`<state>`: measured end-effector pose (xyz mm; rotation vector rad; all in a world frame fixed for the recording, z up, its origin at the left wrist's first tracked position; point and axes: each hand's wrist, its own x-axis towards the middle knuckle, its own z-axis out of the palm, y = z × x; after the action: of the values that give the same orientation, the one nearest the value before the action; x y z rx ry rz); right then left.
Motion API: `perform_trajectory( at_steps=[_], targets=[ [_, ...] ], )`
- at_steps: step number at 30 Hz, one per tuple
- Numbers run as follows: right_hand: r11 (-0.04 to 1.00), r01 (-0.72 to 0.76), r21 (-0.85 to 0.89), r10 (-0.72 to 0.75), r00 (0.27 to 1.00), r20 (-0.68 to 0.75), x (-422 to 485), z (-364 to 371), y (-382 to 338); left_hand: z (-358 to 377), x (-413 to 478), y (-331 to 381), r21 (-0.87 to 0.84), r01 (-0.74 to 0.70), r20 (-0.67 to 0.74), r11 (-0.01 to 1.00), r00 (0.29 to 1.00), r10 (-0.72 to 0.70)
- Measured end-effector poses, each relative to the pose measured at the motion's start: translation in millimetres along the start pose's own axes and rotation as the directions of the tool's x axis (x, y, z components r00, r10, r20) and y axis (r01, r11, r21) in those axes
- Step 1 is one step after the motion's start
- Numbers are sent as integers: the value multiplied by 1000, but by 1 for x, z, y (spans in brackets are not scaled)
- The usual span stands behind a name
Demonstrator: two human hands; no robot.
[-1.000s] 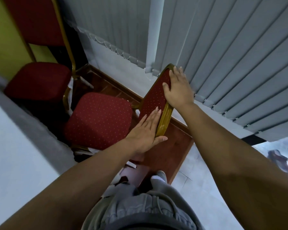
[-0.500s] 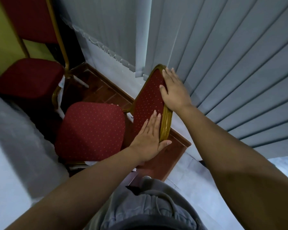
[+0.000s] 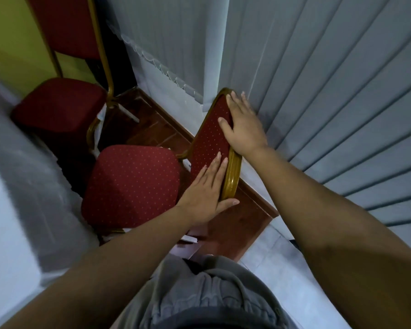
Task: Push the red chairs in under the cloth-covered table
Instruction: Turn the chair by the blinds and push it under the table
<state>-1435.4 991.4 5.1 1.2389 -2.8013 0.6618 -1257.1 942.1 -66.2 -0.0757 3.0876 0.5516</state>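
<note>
A red dotted chair (image 3: 131, 184) with a gold frame stands in front of me, its seat toward the cloth-covered table (image 3: 14, 186) at the left. My left hand (image 3: 204, 188) grips the near corner of its backrest (image 3: 209, 141), fingers flat on the padding and thumb under the frame. My right hand (image 3: 243, 124) clasps the backrest's top edge, thumb on the front. A second red chair (image 3: 57, 103) stands further back, its seat against the table's cloth.
Grey vertical blinds (image 3: 318, 91) hang close behind the backrest on the right. A raised brown wooden floor strip (image 3: 242, 224) runs under the chairs. A yellow-green wall (image 3: 12, 43) is at the top left. My grey trousers (image 3: 207, 295) fill the bottom.
Both hands have kept their hold on the backrest. The chair and the view have shifted slightly, and the seat sits a little closer to the cloth edge.
</note>
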Motion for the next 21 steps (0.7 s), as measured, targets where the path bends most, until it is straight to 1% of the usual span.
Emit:
perform_trajectory(
  at_steps=[8,14,17,21],
  targets=[
    [999,37,7,-37,999,37,31,16,-26,-14,-4,-37,23,43,3,999,999,-43],
    [997,71,-28,-69,997,44,57,27,-40,-24,4,-62,36,61,-3,997,998,-61],
    [995,98,-30,-95,993,72,75,30,-42,-28,12,-74,23,75,-10,997,997,-75],
    [996,94,-13,-92,988,125,99,32,-44,-33,25,-88,3,96,-1,995,995,-96]
  ],
)
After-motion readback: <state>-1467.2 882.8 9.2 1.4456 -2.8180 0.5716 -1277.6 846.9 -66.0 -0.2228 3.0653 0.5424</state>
